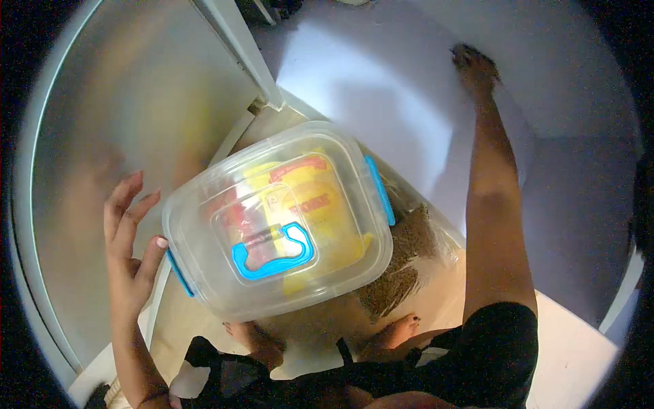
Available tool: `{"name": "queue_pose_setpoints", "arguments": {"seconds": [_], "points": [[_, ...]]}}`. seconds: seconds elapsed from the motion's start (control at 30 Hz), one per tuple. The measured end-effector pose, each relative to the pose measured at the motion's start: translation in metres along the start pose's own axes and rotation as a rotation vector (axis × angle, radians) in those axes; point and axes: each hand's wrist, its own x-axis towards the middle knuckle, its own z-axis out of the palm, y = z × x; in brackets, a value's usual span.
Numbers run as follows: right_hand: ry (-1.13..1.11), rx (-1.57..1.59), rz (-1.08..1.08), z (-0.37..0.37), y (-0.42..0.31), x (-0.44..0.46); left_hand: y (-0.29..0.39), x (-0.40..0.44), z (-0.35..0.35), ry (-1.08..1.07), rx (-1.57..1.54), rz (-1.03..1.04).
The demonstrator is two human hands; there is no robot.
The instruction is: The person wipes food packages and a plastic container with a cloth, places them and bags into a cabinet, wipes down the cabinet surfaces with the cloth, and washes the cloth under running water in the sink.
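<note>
Clear storage box (pixel 276 204) with its lid on sits just to the right of the left fingers (pixel 125 194), above the person's feet (pixel 255 344) in the view and turned at a slant; what supports it cannot be told. The left hand (pixel 129 255) is open, its fingers spread and slightly bent, the thumb held apart from them with its tip at the near side of the box, by the blue left latch (pixel 179 273); whether it touches the plastic is not clear. On the lid, to the right of those fingers and a little lower, lies a curved blue handle (pixel 274 268). Yellow packaging (pixel 334 225) with red print shows through the lid, with red packaging (pixel 235 215) at the side closer to the left fingers. A blue right latch (pixel 380 191) runs along the side farther from them. Beyond that side, well below the right hand (pixel 477 71), dark granular material (pixel 405 273) shows beneath shiny clear plastic. The right arm stretches far up past the box, and the right hand is at a pale surface (pixel 381 61), well apart from the box; it is too dark to tell how its fingers are set. Behind the left fingers stands a frosted panel (pixel 129 88).
</note>
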Motion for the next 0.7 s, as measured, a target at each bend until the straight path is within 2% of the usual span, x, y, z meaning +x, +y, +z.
{"name": "queue_pose_setpoints", "arguments": {"seconds": [0.03,0.1,0.17,0.23,0.3,0.37,0.4,0.43,0.5,0.57,0.63,0.67,0.7], "points": [[0.018,0.046,-0.064,-0.02,-0.023,0.015,-0.001,-0.001,0.0,-0.022,0.024,0.0],[-0.028,0.076,-0.05,-0.084,-0.073,0.011,0.003,0.0,0.0,-0.03,0.038,-0.018],[-0.068,0.102,-0.03,-0.099,-0.102,0.008,0.007,0.003,-0.002,-0.032,0.053,-0.03],[0.118,0.693,0.035,-0.081,-0.126,0.002,0.01,0.006,0.0,0.036,0.052,0.028],[0.298,0.735,-0.263,-0.069,-0.149,0.004,0.011,0.006,0.003,0.028,0.042,0.036],[0.492,0.562,-0.41,-0.066,-0.173,0.011,0.011,0.01,0.002,0.015,0.049,0.069],[0.281,0.556,-0.359,-0.074,-0.178,0.018,0.012,0.009,0.004,0.007,0.019,0.055],[0.283,0.554,-0.347,-0.082,-0.186,0.029,0.012,0.008,0.005,-0.001,-0.016,0.038],[0.04,0.912,-0.08,-0.1,-0.206,0.056,0.012,0.008,0.007,0.009,-0.007,0.085],[-0.049,0.968,-0.149,-0.111,-0.234,0.067,0.009,0.007,0.012,0.048,-0.077,0.1],[0.199,0.534,-0.6,-0.12,-0.261,0.072,0.006,0.004,0.014,0.049,-0.068,0.122],[0.191,0.528,-0.599,-0.125,-0.271,0.069,0.003,0.002,0.017,0.048,-0.115,0.108],[0.206,0.62,-0.484,-0.132,-0.281,0.063,0.002,0.0,0.018,0.051,-0.156,0.094]]}}
